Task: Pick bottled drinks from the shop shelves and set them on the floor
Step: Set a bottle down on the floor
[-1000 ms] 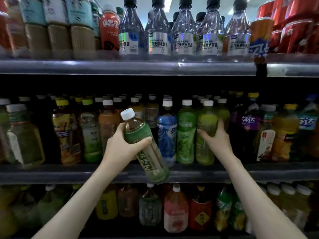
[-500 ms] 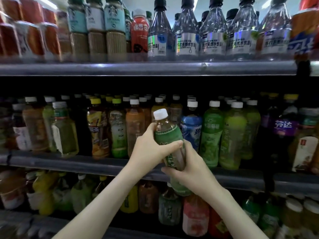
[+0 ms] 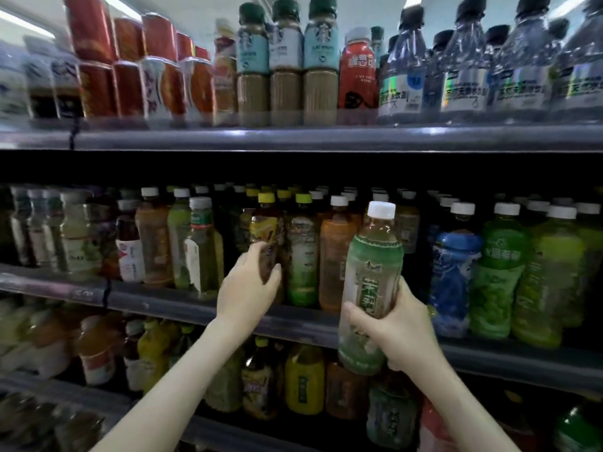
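Now, right hand point(image 3: 403, 332) gripping green tea bottle point(image 3: 375, 259), left hand point(image 3: 244, 291) curled round yellow-capped bottle point(image 3: 265, 225).

My right hand point(image 3: 404, 334) holds the green-label bottle point(image 3: 372, 256): white cap, pale yellow drink. My left hand point(image 3: 244, 291) grips the brown bottle point(image 3: 264, 230): yellow cap, yellow label. Also blue bottle point(image 3: 453, 275), red cans point(image 3: 94, 60).

Cans and lights, upper left

Red cans point(image 3: 93, 37) are standing stacked two high at the upper left (their labels are too blurred to read), and some lower ones are showing white panels. Above them, long ceiling lights point(image 3: 27, 26) are glowing against a pale ceiling point(image 3: 202, 8). A small dark clip point(image 3: 73, 138) is hanging just below the cans.
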Tool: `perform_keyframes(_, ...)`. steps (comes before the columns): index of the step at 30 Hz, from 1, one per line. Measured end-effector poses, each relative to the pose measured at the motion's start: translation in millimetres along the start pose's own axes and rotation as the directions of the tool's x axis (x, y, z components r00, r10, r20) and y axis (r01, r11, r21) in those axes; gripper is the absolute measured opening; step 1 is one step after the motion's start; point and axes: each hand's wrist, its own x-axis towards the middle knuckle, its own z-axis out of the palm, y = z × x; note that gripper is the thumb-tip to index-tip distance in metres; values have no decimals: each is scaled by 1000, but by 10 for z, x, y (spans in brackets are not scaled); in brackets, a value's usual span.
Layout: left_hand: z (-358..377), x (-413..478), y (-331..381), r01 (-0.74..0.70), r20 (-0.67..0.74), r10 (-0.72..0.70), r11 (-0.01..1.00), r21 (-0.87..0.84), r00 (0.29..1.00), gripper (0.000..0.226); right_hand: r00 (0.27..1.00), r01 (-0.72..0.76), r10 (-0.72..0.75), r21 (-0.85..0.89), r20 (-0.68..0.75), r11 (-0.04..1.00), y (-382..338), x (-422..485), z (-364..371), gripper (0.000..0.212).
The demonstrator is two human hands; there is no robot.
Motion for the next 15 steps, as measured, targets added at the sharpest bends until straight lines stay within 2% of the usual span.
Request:
perform_keyframes(4, 9, 284, -381, 110, 97, -103, 991, -72, 990, 75, 997, -40, 44, 49, -65, 998, -142, 101, 411, 50)
perform_keyframes(7, 138, 490, -493, 112, 193, -92, 989, -93, 977, 94, 991, -38, 47, 74, -123, 996, -227, 167, 710, 50)
perform_keyframes(12, 347, 625, -587, 94, 338, -74, 995, -43, 938, 103, 976, -57, 66, 46, -207, 997, -284, 190, 1050, 52)
perform_keyframes(14, 312, 616, -643, 51, 292, -24, 995, -86, 956, 97, 967, -82, 84, 19, -240, 996, -266, 164, 1127, 59)
perform_keyframes(15, 254, 602, -688, -15, 199, 35, 995, -101, 979, 92, 962, -92, 91, 7, -257, 996, -249, 150, 1156, 61)
